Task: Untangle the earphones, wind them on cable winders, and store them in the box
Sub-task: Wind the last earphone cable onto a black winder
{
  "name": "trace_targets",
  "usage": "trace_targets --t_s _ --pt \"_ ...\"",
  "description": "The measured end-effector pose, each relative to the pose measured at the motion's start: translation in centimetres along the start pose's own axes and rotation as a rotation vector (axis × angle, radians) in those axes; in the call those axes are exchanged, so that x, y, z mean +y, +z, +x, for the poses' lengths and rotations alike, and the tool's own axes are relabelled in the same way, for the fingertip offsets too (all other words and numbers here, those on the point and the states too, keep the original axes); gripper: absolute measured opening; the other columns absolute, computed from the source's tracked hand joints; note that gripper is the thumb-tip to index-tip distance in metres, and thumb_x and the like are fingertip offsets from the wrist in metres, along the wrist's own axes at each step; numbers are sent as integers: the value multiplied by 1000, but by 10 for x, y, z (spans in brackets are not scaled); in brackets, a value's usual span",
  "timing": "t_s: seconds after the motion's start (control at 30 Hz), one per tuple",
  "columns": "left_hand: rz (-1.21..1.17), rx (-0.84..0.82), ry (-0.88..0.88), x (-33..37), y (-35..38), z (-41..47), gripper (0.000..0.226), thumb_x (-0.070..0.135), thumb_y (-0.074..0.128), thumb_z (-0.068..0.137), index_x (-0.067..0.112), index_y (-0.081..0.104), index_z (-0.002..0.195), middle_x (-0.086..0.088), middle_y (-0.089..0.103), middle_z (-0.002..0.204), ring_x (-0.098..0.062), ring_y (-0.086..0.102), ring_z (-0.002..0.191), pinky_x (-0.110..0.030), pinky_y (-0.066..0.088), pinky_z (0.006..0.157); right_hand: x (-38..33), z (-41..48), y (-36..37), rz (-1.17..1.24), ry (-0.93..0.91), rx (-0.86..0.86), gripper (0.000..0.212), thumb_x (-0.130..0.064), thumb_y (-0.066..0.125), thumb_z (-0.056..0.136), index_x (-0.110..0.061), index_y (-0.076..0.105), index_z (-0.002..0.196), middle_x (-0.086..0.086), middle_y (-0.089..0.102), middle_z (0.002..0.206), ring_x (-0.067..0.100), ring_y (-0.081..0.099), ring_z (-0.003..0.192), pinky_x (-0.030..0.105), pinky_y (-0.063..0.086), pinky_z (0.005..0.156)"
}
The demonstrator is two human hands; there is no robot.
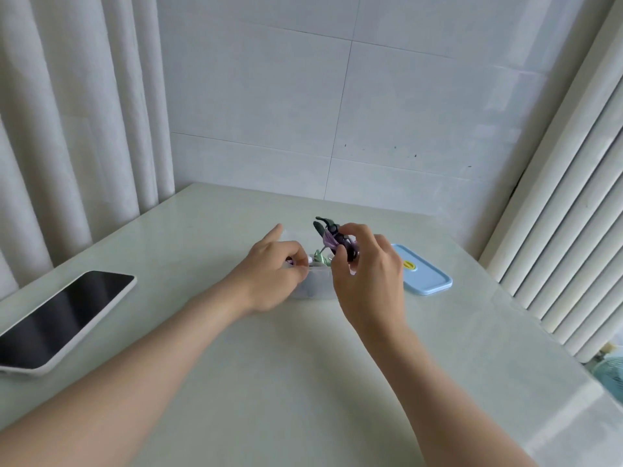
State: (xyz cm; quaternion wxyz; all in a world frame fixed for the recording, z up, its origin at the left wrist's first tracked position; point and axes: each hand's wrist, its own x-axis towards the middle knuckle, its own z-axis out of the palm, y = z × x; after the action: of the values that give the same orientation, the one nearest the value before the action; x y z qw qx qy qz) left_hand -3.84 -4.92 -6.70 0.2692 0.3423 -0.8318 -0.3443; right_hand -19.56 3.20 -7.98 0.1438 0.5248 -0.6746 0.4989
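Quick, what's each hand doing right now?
Left hand: pinching a small purple bit by the box.
Right hand: holding the dark winder with purple cable.

Box [317, 283] sits mid table [269, 382], lid [426, 276] just R of it, phone [60, 315] well L.

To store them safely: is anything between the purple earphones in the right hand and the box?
Nothing visible blocks the way. The right hand holds the purple earphones just above the box; its lid lies aside on the right. The left hand is at the left rim, green earphones lie inside.
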Motion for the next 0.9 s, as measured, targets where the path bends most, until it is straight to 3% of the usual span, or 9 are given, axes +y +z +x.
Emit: trace_targets --t_s 0.1,0.23,0.33,0.4,0.5,0.6,0.67,0.8,0.9 --pt "-82 30 21 -4 3 -7 14 19 59 97 17 71 90 10 40 153 2 8 158 -28 24 107 -6 1 0 -75 18 -40 17 -26 61 97 -30 65 113 -1 65 87 19 59 72 28 35 62" --pt "-158 130 23 -8 19 -10 26 33 43 81 17 63 86 8 47 140 -11 36 143 -30 33 102 -9 0 7 -157 112 -67 7 -33 59 94 -31 59 101 -8 70 77 27 59 81 40 41 74" --pt "-183 178 46 -11 29 -12 28 32 38 82 23 49 106 7 46 118 -18 46 115 -29 35 90 -12 0 12 -222 204 -99 9 -42 55 96 -33 58 96 -10 69 77 25 52 90 38 20 78" --pt "-179 180 85 -10 29 -14 43 32 38 85 28 44 127 9 45 123 -18 46 105 -31 35 92 -14 0 13 -282 176 -117 19 -50 53 98 -34 62 96 -12 68 79 22 47 95 36 13 77" --pt "-133 165 117 -11 26 -14 58 32 37 89 33 41 146 12 44 141 -14 48 118 -36 36 110 -12 -1 11 -309 84 -98 20 -41 52 99 -31 68 93 -13 63 96 22 45 102 36 16 82" --pt "-16 187 164 -15 28 -11 63 32 30 89 25 45 150 9 40 157 -12 27 152 -43 16 128 -9 -3 9 -206 -22 -185 18 -30 45 105 -24 62 101 -7 66 92 23 58 95 41 37 86" --pt "79 224 208 -14 30 -11 68 36 24 87 24 48 148 7 43 159 -10 18 157 -44 7 130 -7 -4 8 -152 -117 -296 27 -31 36 108 -23 62 108 -8 69 90 21 62 89 43 45 82" --pt "-17 238 222 -8 29 -16 64 24 29 91 13 45 152 13 44 148 23 16 141 -15 6 124 -6 -6 3 -120 -245 -346 40 -35 34 103 -20 71 98 -7 69 89 20 62 85 42 50 73" --pt "-69 228 143 -12 24 -17 64 28 33 92 22 41 155 7 46 154 -11 36 147 -30 28 121 -11 -7 -1 -223 -204 -312 43 -44 29 100 -32 71 101 -9 65 88 19 58 88 39 44 84"
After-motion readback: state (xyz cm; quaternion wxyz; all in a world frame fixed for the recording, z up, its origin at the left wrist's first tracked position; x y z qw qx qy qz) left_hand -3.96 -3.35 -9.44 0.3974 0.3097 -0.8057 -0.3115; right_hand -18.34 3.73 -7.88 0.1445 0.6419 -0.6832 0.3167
